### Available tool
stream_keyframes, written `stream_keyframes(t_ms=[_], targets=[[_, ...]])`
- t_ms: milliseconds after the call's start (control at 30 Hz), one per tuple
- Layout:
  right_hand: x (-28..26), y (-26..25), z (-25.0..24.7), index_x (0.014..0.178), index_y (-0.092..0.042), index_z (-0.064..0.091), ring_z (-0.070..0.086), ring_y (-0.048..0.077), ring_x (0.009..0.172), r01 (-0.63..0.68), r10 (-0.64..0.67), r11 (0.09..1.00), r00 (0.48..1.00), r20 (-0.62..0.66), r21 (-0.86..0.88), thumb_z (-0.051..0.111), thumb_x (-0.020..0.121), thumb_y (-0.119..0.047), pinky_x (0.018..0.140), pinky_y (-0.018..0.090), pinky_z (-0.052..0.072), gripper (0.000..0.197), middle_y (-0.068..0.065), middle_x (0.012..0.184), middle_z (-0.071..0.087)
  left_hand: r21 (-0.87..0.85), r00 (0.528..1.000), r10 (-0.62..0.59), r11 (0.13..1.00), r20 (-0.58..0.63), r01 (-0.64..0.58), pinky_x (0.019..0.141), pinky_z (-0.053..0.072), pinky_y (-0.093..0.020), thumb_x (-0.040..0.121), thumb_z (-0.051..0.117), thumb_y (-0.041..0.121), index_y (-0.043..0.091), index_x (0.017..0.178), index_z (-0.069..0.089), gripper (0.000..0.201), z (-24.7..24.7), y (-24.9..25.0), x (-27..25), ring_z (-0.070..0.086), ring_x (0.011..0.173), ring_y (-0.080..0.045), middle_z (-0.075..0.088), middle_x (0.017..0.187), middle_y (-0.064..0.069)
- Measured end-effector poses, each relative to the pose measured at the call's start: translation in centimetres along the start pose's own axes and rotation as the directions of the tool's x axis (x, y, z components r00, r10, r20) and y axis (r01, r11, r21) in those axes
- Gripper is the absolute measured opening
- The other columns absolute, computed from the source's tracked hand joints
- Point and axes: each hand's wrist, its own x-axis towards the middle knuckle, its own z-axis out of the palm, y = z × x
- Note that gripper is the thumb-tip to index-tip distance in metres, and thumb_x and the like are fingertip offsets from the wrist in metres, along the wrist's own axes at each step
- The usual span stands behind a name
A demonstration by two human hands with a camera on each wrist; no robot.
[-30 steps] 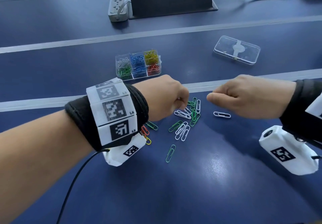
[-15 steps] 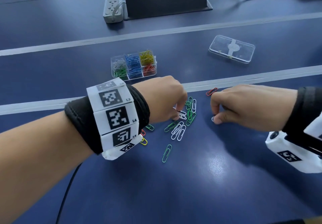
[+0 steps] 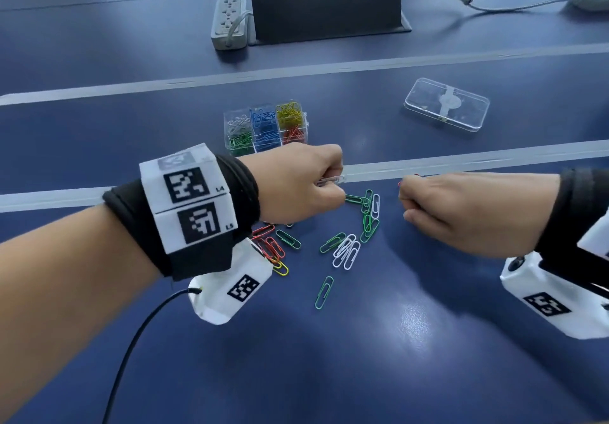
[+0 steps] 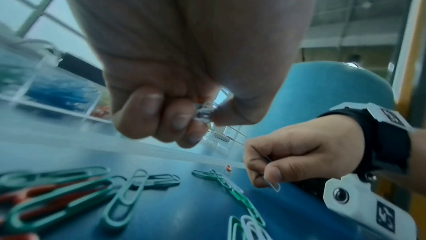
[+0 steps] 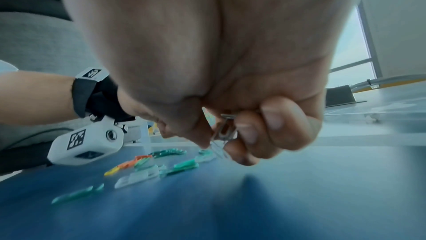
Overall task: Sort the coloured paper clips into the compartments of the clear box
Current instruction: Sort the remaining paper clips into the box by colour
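The clear compartment box [image 3: 308,120] stands behind my hands, holding white, blue, yellow, green and red clips in separate cells. Loose green, white, red and yellow paper clips [image 3: 346,249] lie scattered on the blue table between and below my hands. My left hand [image 3: 336,184] hovers just above the pile, pinching white clips [image 4: 204,114] in curled fingers. My right hand [image 3: 403,198] is to the right of the pile, its thumb and fingers pinching a white clip [image 4: 273,185] [image 5: 224,131]. A red clip [image 3: 408,178] peeks out behind the right hand.
The box's clear lid [image 3: 446,109] lies at the back right. A power strip [image 3: 229,23] and a black stand [image 3: 329,13] with cables sit at the far edge. Pale stripes [image 3: 461,160] cross the blue table top. White wrist cameras hang under both wrists.
My right hand came down onto the white clip lying right of the pile and picked it up. My left hand lifted slightly from the pile with white clips in its fingers.
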Motion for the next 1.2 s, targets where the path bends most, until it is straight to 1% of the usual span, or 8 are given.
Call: stream_keyframes(t_ms=[167, 333, 467, 567, 633, 800, 1033, 1200], targets=[[1.5, -1.0, -1.3, 0.093, -0.018, 0.034, 0.041, 0.024, 0.073, -0.001, 0.005, 0.999, 0.995, -0.102, 0.042, 0.034, 0.1, -0.016, 0.068, 0.028, 0.033, 0.007, -0.007, 0.064, 0.032, -0.209, 0.996, -0.074, 0.974, 0.041, 0.081, 0.044, 0.029, -0.018, 0.089, 0.041, 0.01, 0.024, 0.07, 0.033, 0.025, -0.3, -1.3, -0.2, 0.032, 0.046, -0.008, 0.041, 0.061, 0.005], [3.4, -1.5, -2.9, 0.112, -0.013, 0.052, 0.042, 0.024, 0.073, -0.034, 0.039, 0.997, 0.996, -0.082, 0.068, 0.036, 0.099, -0.013, 0.068, 0.029, 0.033, 0.021, 0.0, 0.074, 0.043, -0.497, 0.983, -0.183, 0.851, 0.027, 0.172, 0.045, 0.029, -0.021, 0.088, 0.037, 0.002, 0.023, 0.072, 0.05, 0.029, -1.1, -3.2, -0.3, 0.035, 0.05, -0.015, 0.045, 0.055, 0.006], [4.3, -1.8, -3.7, 0.093, -0.033, 0.051, 0.046, 0.011, 0.059, -0.086, 0.087, 0.987, 0.996, -0.004, 0.139, 0.033, 0.099, -0.018, 0.057, 0.023, 0.039, 0.024, -0.006, 0.067, 0.049, -0.541, 0.946, -0.316, 0.809, -0.07, 0.23, 0.046, 0.031, -0.019, 0.071, 0.044, 0.018, 0.02, 0.065, 0.05, 0.009, -3.2, -5.4, -0.2, 0.035, 0.05, -0.017, 0.041, 0.059, -0.002], [4.5, -2.0, -3.6, 0.086, -0.034, 0.053, 0.048, 0.005, 0.064, -0.063, 0.066, 0.989, 0.998, -0.017, 0.132, 0.035, 0.1, -0.025, 0.059, 0.017, 0.035, 0.024, -0.009, 0.069, 0.051, -0.462, 0.915, -0.387, 0.836, -0.112, 0.297, 0.056, 0.034, -0.025, 0.06, 0.04, 0.026, 0.018, 0.069, 0.049, 0.016, -5.1, -6.9, 0.1, 0.037, 0.055, -0.022, 0.042, 0.062, -0.004], [4.3, -2.1, -3.4, 0.086, -0.036, 0.053, 0.052, 0.012, 0.071, -0.047, 0.047, 0.993, 0.999, 0.009, 0.107, 0.037, 0.099, -0.025, 0.067, 0.023, 0.042, 0.024, -0.007, 0.075, 0.057, -0.341, 0.906, -0.399, 0.879, -0.139, 0.334, 0.063, 0.036, -0.029, 0.071, 0.045, 0.025, 0.014, 0.08, 0.055, 0.017, -6.0, -7.5, 0.5, 0.04, 0.06, -0.025, 0.048, 0.067, -0.007], [3.4, -1.7, -2.8, 0.089, -0.034, 0.05, 0.052, 0.012, 0.074, -0.029, 0.029, 0.998, 1.0, 0.001, 0.064, 0.043, 0.097, -0.022, 0.073, 0.027, 0.044, 0.016, -0.01, 0.081, 0.059, 0.04, 0.904, -0.315, 0.94, -0.287, 0.34, 0.095, 0.043, -0.033, 0.091, 0.044, 0.006, 0.012, 0.114, 0.063, 0.03, -6.5, -8.4, 1.8, 0.055, 0.11, -0.028, 0.063, 0.117, -0.01], [3.1, -1.0, -2.2, 0.091, -0.036, 0.052, 0.05, -0.004, 0.063, -0.031, 0.031, 0.996, 1.0, 0.001, 0.089, 0.049, 0.091, -0.014, 0.062, 0.015, 0.039, 0.022, -0.018, 0.071, 0.06, 0.191, 0.938, -0.191, 0.949, -0.289, 0.252, 0.088, 0.051, -0.036, 0.086, 0.06, 0.006, 0.019, 0.106, 0.068, 0.025, -6.2, -8.6, 2.0, 0.055, 0.086, -0.018, 0.067, 0.102, -0.003], [3.1, -1.0, -2.3, 0.088, -0.038, 0.053, 0.052, -0.01, 0.06, -0.005, 0.007, 0.996, 0.999, -0.031, 0.088, 0.05, 0.088, -0.012, 0.06, 0.014, 0.039, 0.026, -0.018, 0.07, 0.064, 0.198, 0.937, -0.166, 0.952, -0.309, 0.234, 0.092, 0.05, -0.036, 0.084, 0.065, 0.006, 0.016, 0.108, 0.071, 0.027, -6.3, -8.7, 1.9, 0.062, 0.097, -0.024, 0.07, 0.107, -0.008]])
